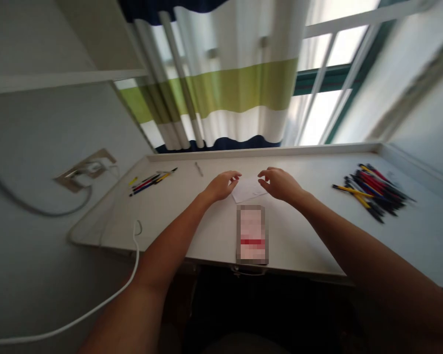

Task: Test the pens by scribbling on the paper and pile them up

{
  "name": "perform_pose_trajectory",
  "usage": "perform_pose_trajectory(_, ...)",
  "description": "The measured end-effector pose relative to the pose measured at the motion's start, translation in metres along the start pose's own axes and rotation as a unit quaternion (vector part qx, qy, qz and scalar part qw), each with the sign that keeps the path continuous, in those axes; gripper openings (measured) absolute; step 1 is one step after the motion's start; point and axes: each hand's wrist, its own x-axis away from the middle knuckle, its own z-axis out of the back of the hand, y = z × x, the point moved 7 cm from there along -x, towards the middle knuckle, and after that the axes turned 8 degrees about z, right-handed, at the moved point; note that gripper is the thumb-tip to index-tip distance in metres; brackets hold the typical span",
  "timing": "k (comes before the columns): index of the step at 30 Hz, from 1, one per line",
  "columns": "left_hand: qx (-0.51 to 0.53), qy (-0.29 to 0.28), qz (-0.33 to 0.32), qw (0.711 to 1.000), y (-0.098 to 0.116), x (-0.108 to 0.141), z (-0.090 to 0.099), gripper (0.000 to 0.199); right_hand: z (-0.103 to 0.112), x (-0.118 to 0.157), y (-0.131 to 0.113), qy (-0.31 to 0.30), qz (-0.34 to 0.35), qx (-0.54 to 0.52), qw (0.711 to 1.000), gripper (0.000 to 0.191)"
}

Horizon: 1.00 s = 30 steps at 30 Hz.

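My left hand (223, 185) is over the white desk at the left side of a white sheet of paper (247, 191), fingers curved and apart, with nothing in them. Across from it, my right hand (278, 183) is at the paper's right side, its thumb and fingers also apart and holding nothing. Whether either hand touches the paper is hard to tell. Just nearer to me than the paper lies a phone-shaped object (252, 235), its surface pixelated, pinkish with a red band.
Several pens (153, 182) lie at the desk's left, one thin pen (199, 169) behind my left hand. A large pile of pens (376, 189) is at the right. A white cable (136, 255) hangs over the left front edge. Curtains (225, 88) hang behind the desk (206, 231).
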Motion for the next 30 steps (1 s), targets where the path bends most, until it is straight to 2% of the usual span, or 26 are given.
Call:
perform_pose_trajectory(3, -0.028, 0.1, 0.137, 0.985, -0.101, 0.072, 0.067, 0.033, -0.044, -0.068, -0.106, -0.057, 0.129, -0.03, 0.989, 0.029)
perform_pose_trajectory(6, -0.076, 0.142, 0.251, 0.955, -0.179, 0.134, 0.111, 0.033, -0.088, -0.12, -0.2, -0.104, 0.212, -0.037, 0.971, 0.03)
perform_pose_trajectory(9, -0.078, 0.168, 0.303, 0.935, -0.23, 0.165, 0.134, 0.034, -0.126, -0.163, -0.267, -0.115, 0.256, -0.02, 0.96, 0.036)
perform_pose_trajectory(12, -0.062, 0.212, 0.32, 0.922, -0.261, 0.166, 0.146, 0.036, -0.151, -0.204, -0.302, -0.082, 0.257, 0.005, 0.963, 0.04)
perform_pose_trajectory(15, -0.056, 0.239, 0.308, 0.919, -0.278, 0.149, 0.148, 0.035, -0.166, -0.241, -0.305, -0.044, 0.212, 0.045, 0.975, 0.038)
perform_pose_trajectory(18, -0.045, 0.253, 0.28, 0.925, -0.285, 0.132, 0.145, 0.031, -0.18, -0.268, -0.292, -0.065, 0.186, 0.076, 0.978, 0.036)
perform_pose_trajectory(21, -0.018, 0.268, 0.258, 0.928, -0.285, 0.124, 0.142, 0.022, -0.183, -0.279, -0.276, -0.078, 0.189, 0.068, 0.976, 0.036)
perform_pose_trajectory(24, 0.083, 0.295, 0.246, 0.919, -0.279, 0.117, 0.141, 0.015, -0.167, -0.273, -0.255, -0.037, 0.165, -0.011, 0.986, 0.03)
perform_pose_trajectory(25, 0.144, 0.309, 0.25, 0.906, -0.276, 0.113, 0.14, 0.014, -0.159, -0.266, -0.247, -0.021, 0.16, -0.051, 0.986, 0.028)
perform_pose_trajectory(27, 0.287, 0.334, 0.266, 0.858, -0.263, 0.101, 0.135, 0.018, -0.139, -0.243, -0.232, 0.005, 0.173, -0.134, 0.976, 0.023)
perform_pose_trajectory(30, 0.464, 0.321, 0.244, 0.788, -0.216, 0.069, 0.116, 0.026, -0.1, -0.192, -0.198, 0.04, 0.19, -0.243, 0.95, 0.021)
